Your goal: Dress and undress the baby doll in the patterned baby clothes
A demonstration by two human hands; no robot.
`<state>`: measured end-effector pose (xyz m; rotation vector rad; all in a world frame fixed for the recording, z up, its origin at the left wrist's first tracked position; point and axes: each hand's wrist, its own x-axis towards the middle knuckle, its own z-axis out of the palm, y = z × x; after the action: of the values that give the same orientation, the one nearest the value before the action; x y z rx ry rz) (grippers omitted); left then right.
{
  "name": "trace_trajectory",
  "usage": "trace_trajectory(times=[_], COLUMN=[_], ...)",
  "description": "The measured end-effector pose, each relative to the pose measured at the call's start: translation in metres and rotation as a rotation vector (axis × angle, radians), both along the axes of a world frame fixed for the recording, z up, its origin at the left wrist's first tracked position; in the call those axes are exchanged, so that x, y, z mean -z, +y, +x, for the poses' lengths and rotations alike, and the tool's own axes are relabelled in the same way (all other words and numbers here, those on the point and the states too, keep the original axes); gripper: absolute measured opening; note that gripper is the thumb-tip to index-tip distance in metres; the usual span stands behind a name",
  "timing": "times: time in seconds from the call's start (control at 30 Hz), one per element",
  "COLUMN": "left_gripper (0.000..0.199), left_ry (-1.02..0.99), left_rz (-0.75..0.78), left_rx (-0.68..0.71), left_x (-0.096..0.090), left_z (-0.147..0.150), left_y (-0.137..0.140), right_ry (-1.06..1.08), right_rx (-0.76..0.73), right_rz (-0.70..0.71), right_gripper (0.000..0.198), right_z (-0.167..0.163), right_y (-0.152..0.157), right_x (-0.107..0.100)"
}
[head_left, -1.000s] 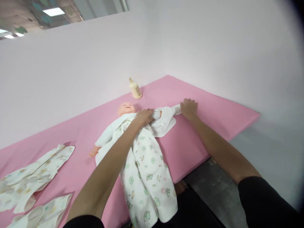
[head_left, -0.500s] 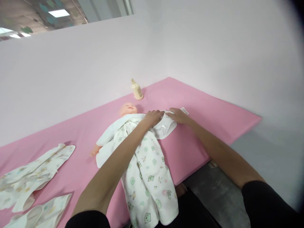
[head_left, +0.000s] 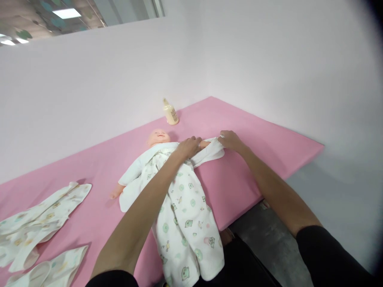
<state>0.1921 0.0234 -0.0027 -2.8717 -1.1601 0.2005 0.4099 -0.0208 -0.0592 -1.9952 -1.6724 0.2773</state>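
Observation:
A baby doll (head_left: 159, 136) lies on its back on a pink padded mat (head_left: 233, 183), in a white top (head_left: 136, 167) and white trousers printed with green bears (head_left: 188, 223). My left hand (head_left: 188, 147) closes around the doll's arm on the right side, and a strip of that arm shows just beyond my fingers. With bent fingers my right hand (head_left: 231, 140) grips the end of the white sleeve (head_left: 212, 151), stretched out to the right. The doll's hand on this side is hidden by the cloth. Its other hand (head_left: 116, 192) pokes out of the left sleeve.
A cream pump bottle (head_left: 171, 113) stands behind the doll's head near the white wall (head_left: 104, 87). Printed baby clothes (head_left: 44, 223) lie at the left, with another printed piece (head_left: 60, 267) at the near edge. The mat's front edge drops off beside my legs.
My right hand has moved a little to the right, drawing the sleeve out longer and narrower. A strip of the doll's arm now shows by my left hand, which stays nearly in place.

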Motion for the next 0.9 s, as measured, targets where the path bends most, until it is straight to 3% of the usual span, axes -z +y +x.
trace_trajectory(times=[0.33,0.57,0.9], left_gripper=[0.045,0.035,0.050], left_ry=[-0.105,-0.173,-0.032], left_rz=[-0.023,0.003,0.052], left_rx=[-0.024,-0.049,-0.103], left_x=[0.001,-0.003,0.009], left_z=[-0.005,-0.003,0.008], left_y=[0.002,0.003,0.007], right_ry=[0.057,0.006,-0.103], right_rx=[0.011,-0.033,-0.066], right_rz=[-0.062,-0.028,0.060], right_gripper=[0.017,0.021,0.026], right_z=[0.003,-0.010,-0.033], right_y=[-0.003,0.000,-0.011], right_x=[0.000,0.008,0.014])
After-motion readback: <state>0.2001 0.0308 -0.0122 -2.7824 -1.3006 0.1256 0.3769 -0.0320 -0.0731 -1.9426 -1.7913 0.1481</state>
